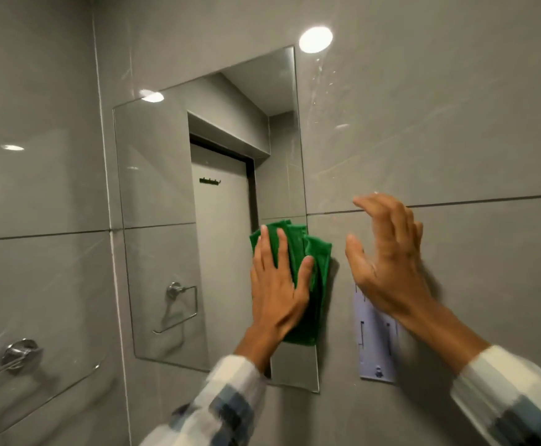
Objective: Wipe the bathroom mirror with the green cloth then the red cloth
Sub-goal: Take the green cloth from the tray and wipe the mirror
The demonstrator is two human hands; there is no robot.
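Observation:
A frameless rectangular mirror [166, 194] hangs on the grey tiled wall. My left hand [278, 291] lies flat, fingers spread, pressing a folded green cloth [314, 262] against the mirror's lower right edge. The cloth reaches slightly past the mirror's right border onto the tile. My right hand [388, 255] is raised beside the wall to the right of the mirror, fingers apart, holding nothing, a little blurred. No red cloth is in view.
A chrome towel ring [15, 365] is fixed to the side wall at lower left and shows reflected in the mirror. A pale plastic wall bracket [375, 352] sits on the tile just right of the mirror, below my right hand.

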